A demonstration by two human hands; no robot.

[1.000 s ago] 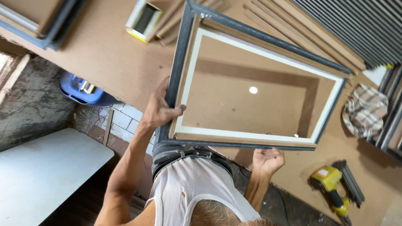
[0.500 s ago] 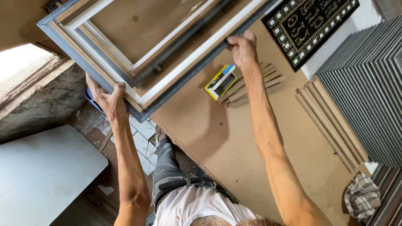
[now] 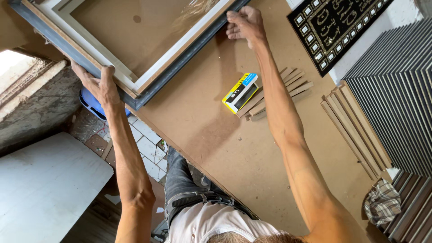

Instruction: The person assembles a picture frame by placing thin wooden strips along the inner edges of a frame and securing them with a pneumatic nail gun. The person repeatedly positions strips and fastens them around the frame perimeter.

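You've got a big rectangular picture frame, dark grey outer edge w/ white inner border, brown backing board facing up. It lies tilted across the worktop's far-left corner, its near corner overhanging the edge.

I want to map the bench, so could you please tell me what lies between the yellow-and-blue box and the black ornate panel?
In the head view, a fan of thin wooden strips lies between the box and the panel, on the brown benchtop.

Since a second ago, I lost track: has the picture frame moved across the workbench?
Yes. The picture frame was near the nail gun; it now sits beyond the small yellow box, held by the left hand and right hand.
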